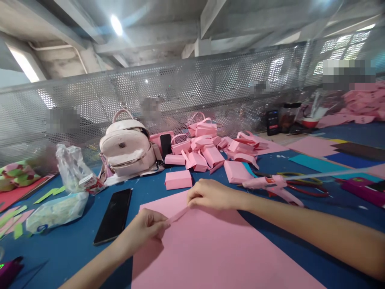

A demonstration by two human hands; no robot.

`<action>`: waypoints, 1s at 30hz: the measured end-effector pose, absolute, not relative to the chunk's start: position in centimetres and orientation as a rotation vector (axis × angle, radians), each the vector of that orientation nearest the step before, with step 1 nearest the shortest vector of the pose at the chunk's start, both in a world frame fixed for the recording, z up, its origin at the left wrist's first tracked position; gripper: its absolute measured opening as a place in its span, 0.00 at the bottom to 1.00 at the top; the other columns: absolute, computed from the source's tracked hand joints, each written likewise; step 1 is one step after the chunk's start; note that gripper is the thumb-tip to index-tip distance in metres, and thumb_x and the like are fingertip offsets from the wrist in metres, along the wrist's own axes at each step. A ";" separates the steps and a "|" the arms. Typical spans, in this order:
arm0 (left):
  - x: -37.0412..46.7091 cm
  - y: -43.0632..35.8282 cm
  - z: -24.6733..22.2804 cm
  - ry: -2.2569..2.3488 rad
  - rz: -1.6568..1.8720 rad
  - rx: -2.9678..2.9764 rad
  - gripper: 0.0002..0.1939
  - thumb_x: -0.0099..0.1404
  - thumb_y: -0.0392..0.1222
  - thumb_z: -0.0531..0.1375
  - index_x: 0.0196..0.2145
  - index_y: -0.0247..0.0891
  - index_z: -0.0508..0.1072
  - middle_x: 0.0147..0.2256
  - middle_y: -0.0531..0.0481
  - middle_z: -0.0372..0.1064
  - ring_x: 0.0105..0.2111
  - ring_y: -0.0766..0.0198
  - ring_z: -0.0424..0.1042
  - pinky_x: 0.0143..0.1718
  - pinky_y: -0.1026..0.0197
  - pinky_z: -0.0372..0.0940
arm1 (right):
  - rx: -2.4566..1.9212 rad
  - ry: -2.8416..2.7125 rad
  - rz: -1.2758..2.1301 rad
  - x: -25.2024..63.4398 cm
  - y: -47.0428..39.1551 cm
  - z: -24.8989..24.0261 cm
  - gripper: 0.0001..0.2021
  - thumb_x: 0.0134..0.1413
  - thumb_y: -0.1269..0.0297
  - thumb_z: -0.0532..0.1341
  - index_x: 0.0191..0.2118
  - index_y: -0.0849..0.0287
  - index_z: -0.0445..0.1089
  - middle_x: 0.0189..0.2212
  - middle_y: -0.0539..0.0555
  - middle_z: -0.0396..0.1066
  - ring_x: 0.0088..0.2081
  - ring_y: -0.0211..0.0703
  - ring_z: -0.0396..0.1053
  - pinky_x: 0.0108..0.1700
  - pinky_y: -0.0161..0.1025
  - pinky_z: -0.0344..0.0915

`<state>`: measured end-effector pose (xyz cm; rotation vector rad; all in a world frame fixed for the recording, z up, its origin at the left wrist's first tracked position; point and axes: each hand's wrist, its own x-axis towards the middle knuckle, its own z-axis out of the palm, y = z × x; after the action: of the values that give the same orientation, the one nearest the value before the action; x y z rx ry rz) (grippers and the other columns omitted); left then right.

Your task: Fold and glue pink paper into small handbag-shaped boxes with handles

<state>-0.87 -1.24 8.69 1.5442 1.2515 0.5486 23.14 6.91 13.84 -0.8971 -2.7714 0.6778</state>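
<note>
My left grip pinches one end of a narrow pink paper strip and my right grip the other, over the large pink sheet near me on the blue desk. On the far side, several small pink paper bags look made up, handles on; the pink paper box just left of my right grip shows no handle, and my strip seems unattached
</note>
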 end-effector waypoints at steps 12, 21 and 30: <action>-1.5 -1.6 8.8 1.423 0.697 1.730 0.25 0.59 0.53 0.63 0.48 0.32 0.77 0.30 0.48 0.72 0.28 0.63 0.69 0.30 0.62 0.64 | -0.816 -2.795 0.334 23.1 6.0 12.7 0.11 0.58 0.70 0.64 0.45 0.51 0.78 0.43 0.50 0.80 0.44 0.47 0.76 0.40 0.36 0.62; 1.5 0.0 7.2 1.581 0.825 2.148 0.08 0.63 0.32 0.56 0.28 0.37 0.73 0.27 0.51 0.68 0.27 0.64 0.63 0.30 0.62 0.54 | -0.769 -2.786 0.144 22.2 7.4 10.0 0.11 0.67 0.70 0.58 0.36 0.56 0.78 0.36 0.52 0.78 0.39 0.45 0.74 0.34 0.36 0.58; 1.1 0.8 6.0 1.528 0.808 2.287 0.07 0.66 0.33 0.61 0.34 0.40 0.79 0.28 0.53 0.68 0.26 0.66 0.66 0.28 0.66 0.57 | -0.683 -2.698 0.079 21.3 6.7 6.6 0.10 0.68 0.70 0.57 0.35 0.59 0.71 0.33 0.52 0.73 0.35 0.43 0.67 0.37 0.38 0.58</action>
<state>1.07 0.83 6.04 2.2874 1.5277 0.8081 21.33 6.73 6.61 -0.6827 -2.6981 0.0787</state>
